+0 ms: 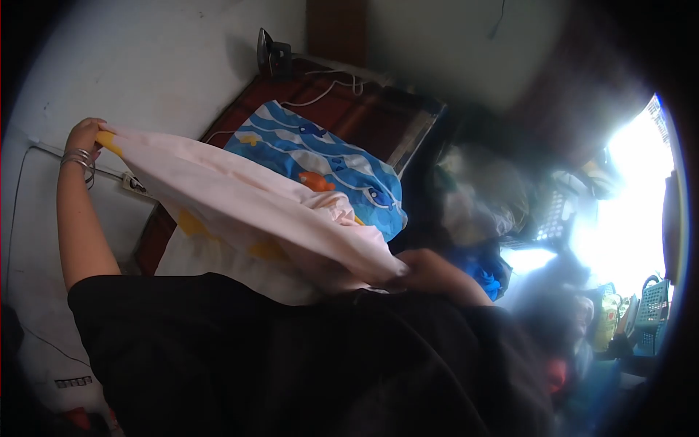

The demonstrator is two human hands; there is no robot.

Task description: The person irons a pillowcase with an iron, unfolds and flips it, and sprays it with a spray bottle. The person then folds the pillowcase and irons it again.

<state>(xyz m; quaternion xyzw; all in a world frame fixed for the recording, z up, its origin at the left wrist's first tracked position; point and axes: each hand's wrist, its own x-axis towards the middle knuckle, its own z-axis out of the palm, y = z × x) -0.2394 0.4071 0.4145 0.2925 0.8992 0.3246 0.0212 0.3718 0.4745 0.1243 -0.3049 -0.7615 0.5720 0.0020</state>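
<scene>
A pale pink cloth [240, 193] with yellow patches is stretched across the front of me, its middle sagging in folds. My left hand [86, 135], raised at the far left with bangles on the wrist, is closed on one yellow-edged corner. At the other end, close to my body, my right hand [428, 271] is closed on the cloth's edge; its fingers are dark and partly hidden. Beneath and behind lies a blue cloth [331, 156] with white waves, fish and an orange figure, partly covered by the pink one.
The dark red covered table [251, 102] carries an upright iron [273, 57] with a white cord [320, 95] at its back. A socket strip [135, 183] is on the left wall. Plastic bags [480, 193] and baskets [650, 313] stand at right beside a bright opening.
</scene>
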